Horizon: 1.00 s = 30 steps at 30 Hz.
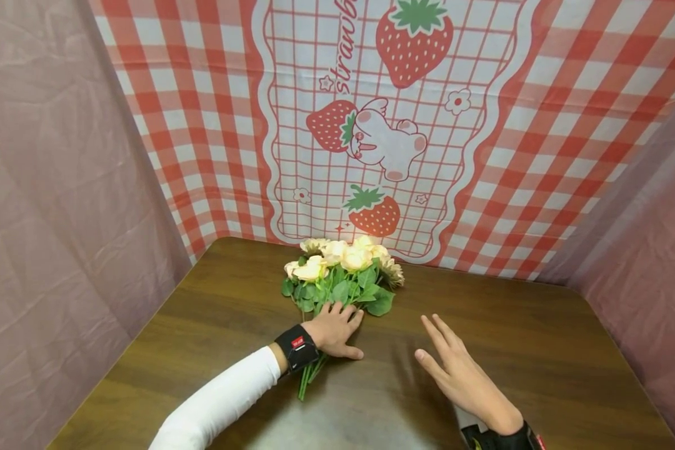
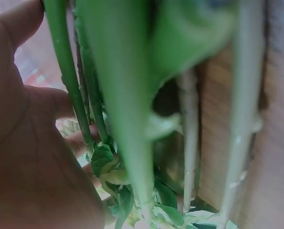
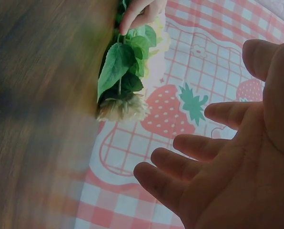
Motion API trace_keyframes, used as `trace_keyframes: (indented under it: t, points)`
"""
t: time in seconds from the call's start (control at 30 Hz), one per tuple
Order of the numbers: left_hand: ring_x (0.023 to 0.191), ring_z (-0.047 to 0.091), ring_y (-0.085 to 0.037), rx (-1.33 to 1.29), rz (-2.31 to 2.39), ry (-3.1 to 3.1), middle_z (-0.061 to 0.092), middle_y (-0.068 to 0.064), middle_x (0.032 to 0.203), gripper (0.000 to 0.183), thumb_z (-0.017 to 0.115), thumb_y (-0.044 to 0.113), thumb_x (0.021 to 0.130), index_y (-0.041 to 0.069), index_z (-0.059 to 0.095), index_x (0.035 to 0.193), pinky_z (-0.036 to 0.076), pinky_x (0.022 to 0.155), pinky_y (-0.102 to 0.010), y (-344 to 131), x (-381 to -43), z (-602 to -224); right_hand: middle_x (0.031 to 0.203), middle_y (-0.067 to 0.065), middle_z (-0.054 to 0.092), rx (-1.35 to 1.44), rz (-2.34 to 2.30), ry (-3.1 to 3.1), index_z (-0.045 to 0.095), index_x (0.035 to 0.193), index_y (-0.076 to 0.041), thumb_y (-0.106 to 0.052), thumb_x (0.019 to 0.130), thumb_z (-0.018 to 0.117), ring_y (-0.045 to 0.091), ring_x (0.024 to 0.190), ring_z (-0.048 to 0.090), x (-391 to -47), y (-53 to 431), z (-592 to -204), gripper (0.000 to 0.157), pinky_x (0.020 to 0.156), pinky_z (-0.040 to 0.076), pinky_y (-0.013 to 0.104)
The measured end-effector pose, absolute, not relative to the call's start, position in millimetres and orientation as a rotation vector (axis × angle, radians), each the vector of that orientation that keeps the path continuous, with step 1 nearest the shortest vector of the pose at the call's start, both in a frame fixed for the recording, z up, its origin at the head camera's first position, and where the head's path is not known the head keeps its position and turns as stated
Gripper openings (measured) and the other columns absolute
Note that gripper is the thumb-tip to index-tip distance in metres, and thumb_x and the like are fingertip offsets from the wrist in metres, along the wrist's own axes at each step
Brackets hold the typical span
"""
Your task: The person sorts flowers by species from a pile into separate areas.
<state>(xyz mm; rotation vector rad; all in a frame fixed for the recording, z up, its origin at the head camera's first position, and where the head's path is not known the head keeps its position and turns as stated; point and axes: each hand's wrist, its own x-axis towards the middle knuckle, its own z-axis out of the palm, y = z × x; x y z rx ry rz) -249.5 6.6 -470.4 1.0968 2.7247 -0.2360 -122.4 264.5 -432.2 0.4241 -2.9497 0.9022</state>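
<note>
A bouquet of cream flowers [image 1: 355, 256] with green leaves lies on the wooden table, blooms toward the back and stems [image 1: 305, 381] toward the front. Over its stems, just below the leaves, my left hand [image 1: 333, 330] lies with fingers spread and thumb pointing right. In the left wrist view, green stems [image 2: 68, 62] run close past the palm [image 2: 42, 157]. My right hand [image 1: 455, 369] is held above the table to the right of the bouquet, fingers extended and holding nothing. The right wrist view shows its palm [image 3: 242, 181] and spread fingers, with the bouquet's leaves [image 3: 118, 67] beyond.
Behind the brown wooden table [image 1: 517, 325] hangs a red-and-white checked cloth [image 1: 214, 125] with printed strawberries. Pink drapes [image 1: 62, 219] close off both sides. Each wrist wears a black band [image 1: 298, 348].
</note>
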Motion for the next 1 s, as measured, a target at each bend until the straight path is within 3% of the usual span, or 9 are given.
trace_keyframes:
  t: [0.2, 0.33, 0.5, 0.63, 0.8, 1.0]
  points:
    - [0.142, 0.030, -0.030, 1.082, -0.226, 2.720, 0.030, -0.005, 0.158, 0.092, 0.046, 0.074, 0.090, 0.017, 0.023, 0.159, 0.027, 0.114, -0.051, -2, -249, -473, 0.161, 0.025, 0.016, 0.413, 0.926, -2.958, 0.024, 0.158, -0.012, -0.044, 0.104, 0.046, 0.053, 0.142, 0.021, -123, 264, -433, 0.066, 0.097, 0.033, 0.073]
    - [0.143, 0.028, -0.030, 1.075, -0.218, 2.711, 0.029, -0.005, 0.159, 0.092, 0.046, 0.073, 0.091, 0.017, 0.022, 0.159, 0.026, 0.115, -0.052, -8, -249, -473, 0.158, 0.025, 0.021, 0.396, 0.911, -2.954, 0.029, 0.156, -0.011, -0.045, 0.103, 0.050, 0.051, 0.139, 0.030, -124, 263, -434, 0.067, 0.096, 0.038, 0.069]
    - [0.143, 0.029, -0.031, 1.063, -0.219, 2.711, 0.029, -0.005, 0.159, 0.092, 0.046, 0.073, 0.090, 0.017, 0.022, 0.159, 0.026, 0.115, -0.052, -16, -248, -472, 0.146, 0.020, 0.044, 0.405, 0.826, -2.899, 0.047, 0.144, -0.008, -0.037, 0.100, 0.058, 0.041, 0.129, 0.049, -125, 262, -436, 0.054, 0.094, 0.045, 0.059]
    - [0.143, 0.029, -0.031, 1.053, -0.223, 2.709, 0.028, -0.005, 0.159, 0.092, 0.046, 0.073, 0.091, 0.017, 0.021, 0.159, 0.026, 0.115, -0.052, -21, -248, -470, 0.130, 0.013, 0.060, 0.381, 0.826, -2.890, 0.058, 0.134, -0.008, -0.032, 0.100, 0.061, 0.028, 0.112, 0.062, -124, 261, -435, 0.042, 0.085, 0.052, 0.045]
    - [0.142, 0.029, -0.032, 1.051, -0.220, 2.705, 0.029, -0.006, 0.159, 0.092, 0.048, 0.072, 0.091, 0.016, 0.021, 0.159, 0.026, 0.115, -0.053, -28, -247, -468, 0.119, 0.008, 0.065, 0.325, 0.876, -2.960, 0.061, 0.132, -0.010, -0.035, 0.101, 0.058, 0.014, 0.094, 0.063, -125, 261, -432, 0.039, 0.072, 0.051, 0.030]
    - [0.140, 0.032, -0.033, 1.060, -0.213, 2.727, 0.032, -0.007, 0.157, 0.091, 0.049, 0.071, 0.091, 0.015, 0.024, 0.158, 0.027, 0.113, -0.054, -35, -249, -468, 0.111, 0.000, 0.066, 0.291, 0.909, -3.014, 0.062, 0.132, -0.011, -0.039, 0.101, 0.055, 0.011, 0.090, 0.064, -127, 262, -431, 0.042, 0.072, 0.052, 0.030]
